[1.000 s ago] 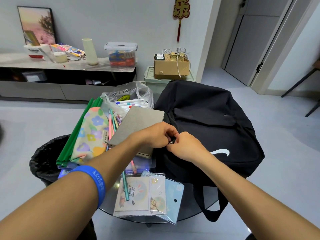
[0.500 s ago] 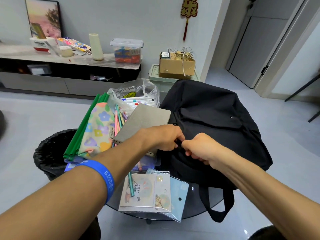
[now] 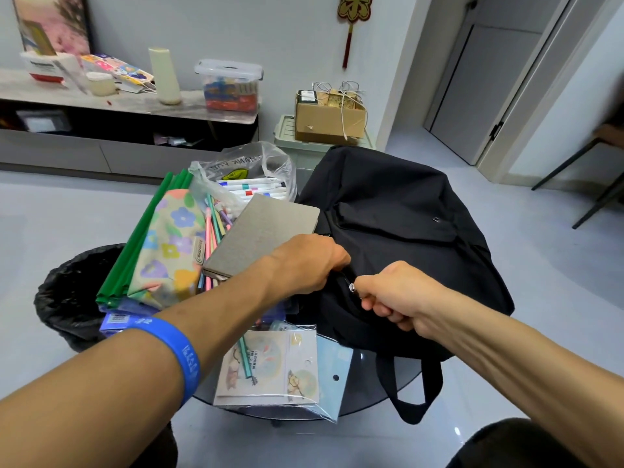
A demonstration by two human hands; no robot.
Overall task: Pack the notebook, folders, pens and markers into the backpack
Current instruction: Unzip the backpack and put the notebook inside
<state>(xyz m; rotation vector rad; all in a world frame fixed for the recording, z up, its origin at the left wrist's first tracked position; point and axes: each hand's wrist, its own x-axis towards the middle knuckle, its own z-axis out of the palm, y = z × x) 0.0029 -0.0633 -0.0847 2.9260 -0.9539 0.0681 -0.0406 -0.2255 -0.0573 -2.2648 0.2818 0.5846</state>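
Black backpack (image 3: 398, 231) lies flat on the bench (image 3: 388, 376), at 3 o'clock of the notebook (image 3: 263, 234). Left hand (image 3: 304, 265) clamps the fabric to brace it; right hand (image 3: 395, 292), fingers (image 3: 381, 310) clenched on the zip pull (image 3: 352, 287), prob. opening it. Pens (image 3: 216, 221), markers (image 3: 256, 189), folders (image 3: 141, 238) wait at 9 o'clock, unpacked.

Bright, even indoor light; wide-angle bending at blurred edges.

The backpack (image 3: 398, 231) is matt black cloth with a shiny metal zip pull (image 3: 352, 287); the notebook (image 3: 263, 236) has a rough grey fabric-like cover; the marker bag (image 3: 243, 170) is thin, crinkled, glossy clear plastic; the tabletop (image 3: 374, 383) is smooth dark glass.
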